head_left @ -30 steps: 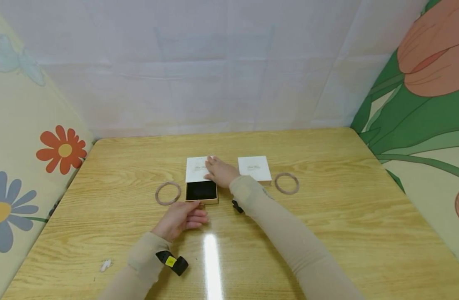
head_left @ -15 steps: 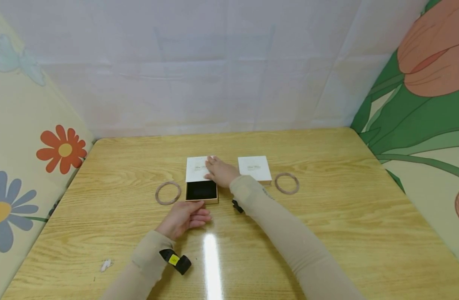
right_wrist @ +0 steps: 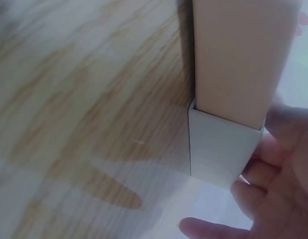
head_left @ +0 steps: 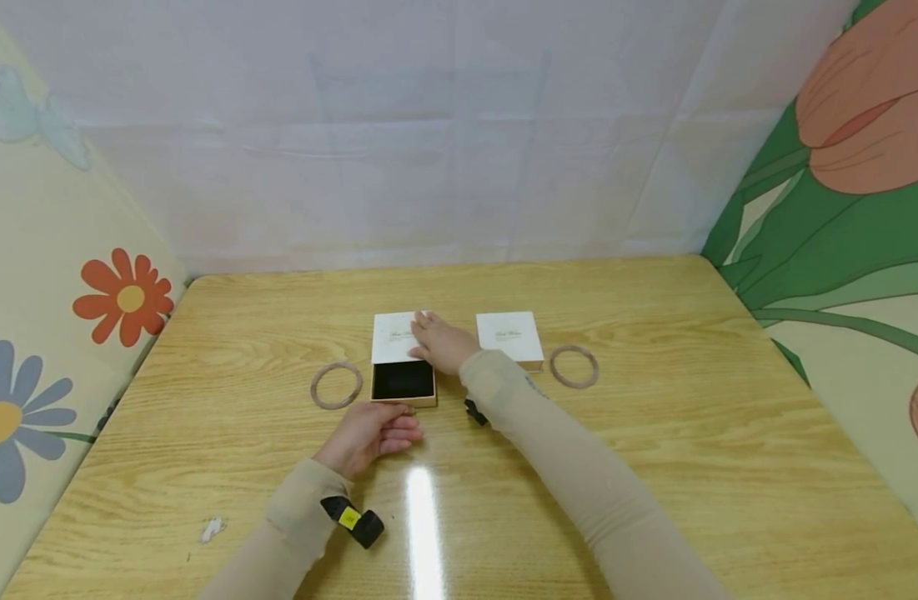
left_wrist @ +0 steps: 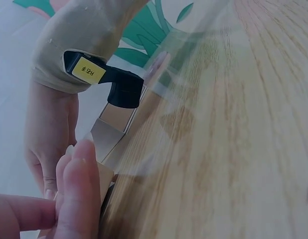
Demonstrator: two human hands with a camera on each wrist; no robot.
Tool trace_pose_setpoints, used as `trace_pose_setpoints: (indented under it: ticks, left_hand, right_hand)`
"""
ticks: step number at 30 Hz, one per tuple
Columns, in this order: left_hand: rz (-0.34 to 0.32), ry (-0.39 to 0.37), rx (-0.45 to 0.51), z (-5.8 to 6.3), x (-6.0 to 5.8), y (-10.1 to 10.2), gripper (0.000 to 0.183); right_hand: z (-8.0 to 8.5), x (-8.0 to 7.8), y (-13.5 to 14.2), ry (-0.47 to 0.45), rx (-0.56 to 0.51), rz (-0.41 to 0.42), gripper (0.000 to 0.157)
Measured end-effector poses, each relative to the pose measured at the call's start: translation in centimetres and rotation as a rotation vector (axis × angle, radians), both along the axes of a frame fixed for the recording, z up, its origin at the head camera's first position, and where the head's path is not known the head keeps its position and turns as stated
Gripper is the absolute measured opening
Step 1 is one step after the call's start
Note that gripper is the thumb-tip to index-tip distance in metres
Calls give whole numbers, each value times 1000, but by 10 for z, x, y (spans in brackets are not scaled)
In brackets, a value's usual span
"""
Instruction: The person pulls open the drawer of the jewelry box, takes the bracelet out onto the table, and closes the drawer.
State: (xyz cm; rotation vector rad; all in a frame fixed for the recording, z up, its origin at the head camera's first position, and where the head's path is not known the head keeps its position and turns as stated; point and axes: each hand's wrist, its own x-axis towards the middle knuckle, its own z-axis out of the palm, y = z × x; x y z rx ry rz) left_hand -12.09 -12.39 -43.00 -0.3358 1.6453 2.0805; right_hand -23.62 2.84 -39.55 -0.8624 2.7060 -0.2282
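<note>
A drawer-style gift box has a white sleeve [head_left: 393, 337] with gold print and a tan drawer [head_left: 372, 385] slid out toward me, its black lining showing. My right hand [head_left: 445, 345] holds the sleeve at its right end, fingers over the top. In the right wrist view, several fingers [right_wrist: 258, 174] curl against the sleeve's end. At the drawer's front edge is my left hand [head_left: 368, 435], palm facing right. Its thumb and forefinger meet there by a small tab [head_left: 410, 410]; the left wrist view shows the thumb [left_wrist: 29, 214] pressed to the finger, mostly hiding what they pinch.
A second white box [head_left: 508, 337] stands to the right, behind my right forearm. A pale mauve bangle [head_left: 336, 407] lies left of the gift box, and another bangle [head_left: 574, 385] lies right of the second one. Floral and plain white panels surround the wooden table [head_left: 691, 433].
My left hand has slid slightly rightward along the drawer's front edge, mostly in the first half second. The right hand, both boxes and the bangles keep their places.
</note>
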Motion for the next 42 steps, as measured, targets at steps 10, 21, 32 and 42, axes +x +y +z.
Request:
trace_pose_setpoints:
  ticks: [10,21,32,42]
  left_hand:
    - [25,2,7,1,0,2,28]
    - [45,6,6,0,1,3,30]
    - [55,0,1,0,0,4,30]
    - [54,-8,-4,0,-1,4,31]
  right_hand:
    - [0,0,-1,4,0,-1,59]
    - [-1,-1,-1,0,2,-2,59]
    - [0,-1,0,-2,3,3,59]
    - [-1,-2,1,-9,-6,0,59]
